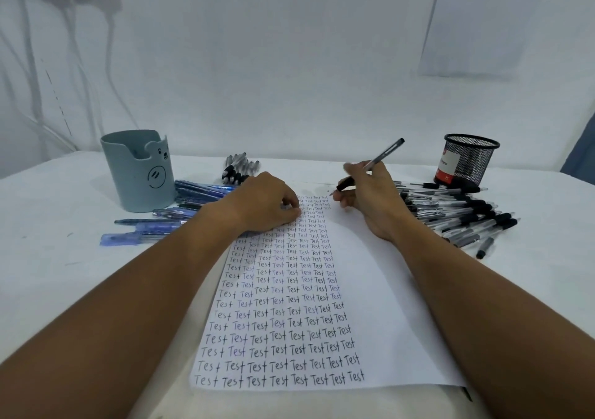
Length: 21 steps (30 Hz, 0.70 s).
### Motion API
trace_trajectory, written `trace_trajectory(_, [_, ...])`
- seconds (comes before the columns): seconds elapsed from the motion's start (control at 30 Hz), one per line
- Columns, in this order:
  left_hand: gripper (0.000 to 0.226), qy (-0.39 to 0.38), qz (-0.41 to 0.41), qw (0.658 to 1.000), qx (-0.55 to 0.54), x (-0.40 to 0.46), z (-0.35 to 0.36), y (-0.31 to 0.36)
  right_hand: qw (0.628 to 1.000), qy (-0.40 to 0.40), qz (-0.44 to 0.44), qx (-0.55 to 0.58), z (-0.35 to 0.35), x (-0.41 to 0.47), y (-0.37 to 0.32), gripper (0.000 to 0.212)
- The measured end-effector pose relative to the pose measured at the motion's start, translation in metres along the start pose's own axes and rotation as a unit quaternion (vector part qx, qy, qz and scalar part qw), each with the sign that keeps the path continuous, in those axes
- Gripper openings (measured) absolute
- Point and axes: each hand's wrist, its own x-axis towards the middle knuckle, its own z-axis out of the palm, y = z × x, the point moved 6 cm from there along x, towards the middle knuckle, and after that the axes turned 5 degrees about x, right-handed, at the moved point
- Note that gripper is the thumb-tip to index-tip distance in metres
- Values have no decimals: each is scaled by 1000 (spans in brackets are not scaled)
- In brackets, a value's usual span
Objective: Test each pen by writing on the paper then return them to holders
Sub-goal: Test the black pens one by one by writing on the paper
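Above paper (370, 273), right hand (370, 199) gripping pen (376, 160).

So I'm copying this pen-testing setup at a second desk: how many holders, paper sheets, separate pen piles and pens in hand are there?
Holders: 2, the bear cup and the mesh cup
Paper sheet: 1
Pen piles: 3, blue pens, black-grip bunch, clear pens
Held pen, in the right hand: 1
Total: 7
The pens inside each pile overlap too much to count.
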Motion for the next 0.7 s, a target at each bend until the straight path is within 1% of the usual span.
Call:
trace_trajectory(0.03, [28, 1, -2, 1000, -2, 0, 0, 0, 1000, 9, 5, 14, 0, 0, -2, 12])
trace_trajectory(0.07, [28, 2, -4, 1000, -4, 0, -1, 0, 1000, 19, 3, 25, -1, 1, -5, 17])
trace_trajectory(0.13, [28, 3, -5, 1000, -6, 0, -1, -1, 999, 41, -22, 11, -4, 5, -10, 26])
trace_trajectory(0.17, [29, 3, -5, 1000, -5, 0, -1, -1, 998, 50, -37, -7, -6, 6, -11, 26])
trace_trajectory(0.27, [29, 2, -6, 1000, -2, 0, -1, -1, 995, 72, -54, -30, -11, 8, -11, 12])
trace_trajectory(0.37, [29, 4, -7, 1000, -2, -1, -2, 0, 995, 77, -54, -17, -15, 7, -13, 14])
trace_trajectory(0.47, [29, 10, -7, 1000, -3, -1, -4, 2, 997, 62, -52, -8, -14, 5, -14, 9])
trace_trajectory(0.53, [29, 16, -7, 1000, 1, -2, -4, 2, 996, 68, -56, -7, -15, 5, -15, 7])
trace_trajectory(0.7, [34, 59, -8, 998, 35, -2, -6, 1, 993, 89, -72, -24, -22, 5, -19, 8])
